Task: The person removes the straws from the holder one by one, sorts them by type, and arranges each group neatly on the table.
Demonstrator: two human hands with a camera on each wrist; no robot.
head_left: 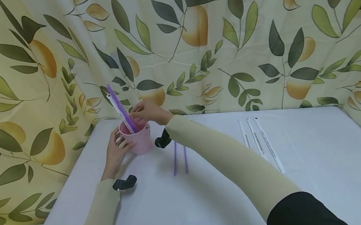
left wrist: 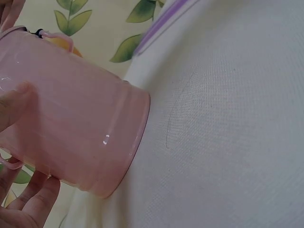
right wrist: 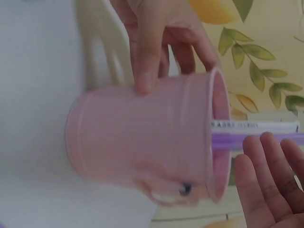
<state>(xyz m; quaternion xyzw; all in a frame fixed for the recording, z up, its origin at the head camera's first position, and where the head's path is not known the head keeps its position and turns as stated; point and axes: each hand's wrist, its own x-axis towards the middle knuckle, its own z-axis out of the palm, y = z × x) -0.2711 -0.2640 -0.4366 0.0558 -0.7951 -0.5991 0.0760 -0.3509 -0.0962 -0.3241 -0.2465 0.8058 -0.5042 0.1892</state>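
Observation:
A pink bucket (head_left: 139,142) with small side handles stands at the back left of the white table. My left hand (head_left: 115,151) grips its side, thumb on the near wall and fingers round the far side. Out of the bucket lean a white stick with dark printing (right wrist: 256,126) and a slim purple stick (head_left: 119,108). My right hand (head_left: 149,111) is at the rim beside these sticks; in the right wrist view its fingers (right wrist: 270,166) are extended, with no stick pinched between them. The bucket's wall hides the sticks' lower ends.
Two slim purple sticks (head_left: 185,160) lie on the table (head_left: 181,213) right of the bucket, partly behind the right sleeve. Farther right, three white printed sticks (head_left: 269,146) lie side by side. A fruit-patterned curtain (head_left: 174,70) hangs behind the table.

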